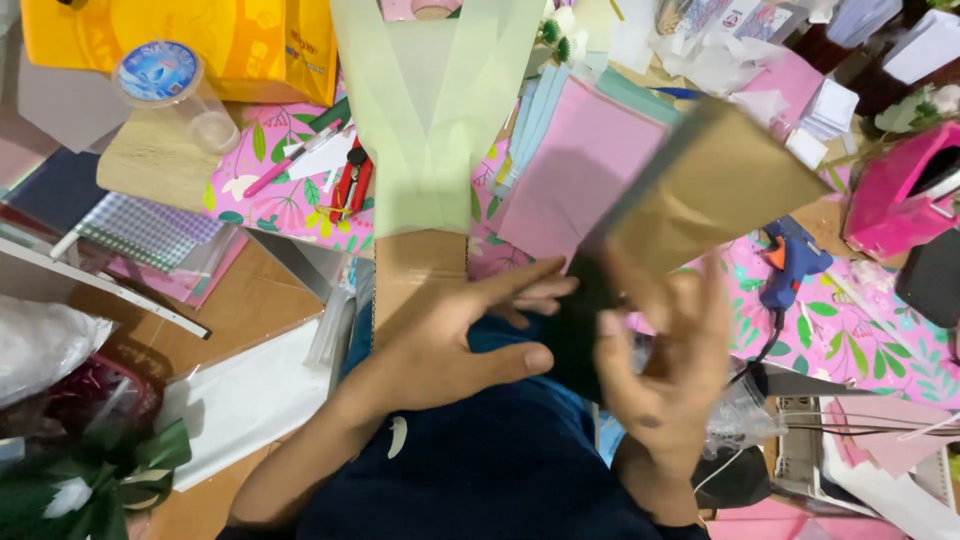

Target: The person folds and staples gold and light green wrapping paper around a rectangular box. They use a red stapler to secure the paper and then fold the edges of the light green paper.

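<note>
Bright, even indoor light with soft shadows; the brown card [715, 185] and right hand [665, 350] at centre right are motion-blurred.

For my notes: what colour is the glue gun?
Blue with an orange trigger, glue gun, head view.

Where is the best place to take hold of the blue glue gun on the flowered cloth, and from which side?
Grip the blue glue gun by its handle, the thicker lower part near the cord, coming from above. It lies flat on the flowered cloth, clear of both hands, so the fingers can probably close across the handle's sides.
</note>
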